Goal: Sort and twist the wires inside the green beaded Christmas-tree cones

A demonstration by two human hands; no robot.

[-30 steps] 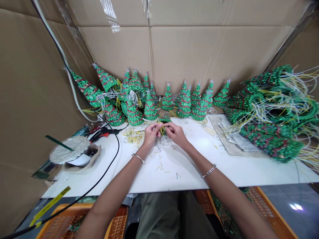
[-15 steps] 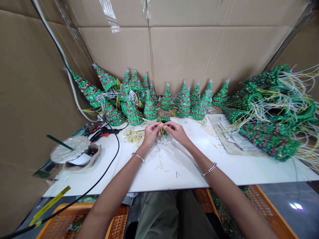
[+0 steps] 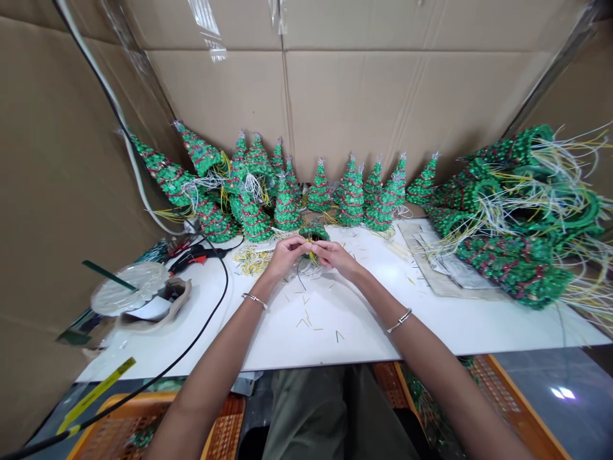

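My left hand [image 3: 286,254] and my right hand [image 3: 335,255] meet at the middle of the white table [image 3: 335,326], fingers pinched together on a small green tree with yellow and white wires [image 3: 312,237] lying between them. The tree's base faces me and most of it is hidden by my fingers. Each wrist carries a thin silver bangle. A loose heap of yellow wire pieces [image 3: 253,260] lies just left of my left hand.
A row of upright green sequin trees [image 3: 352,195] stands along the cardboard back wall. A big pile of trees with trailing wires [image 3: 522,211] fills the right. At left lie a black cable [image 3: 211,316], a red-handled tool [image 3: 194,259] and a covered cup [image 3: 127,295]. Orange crates [image 3: 143,425] sit below.
Both hands have shifted slightly away from me and to the left with the small tree still between them; the view has moved a little as well.
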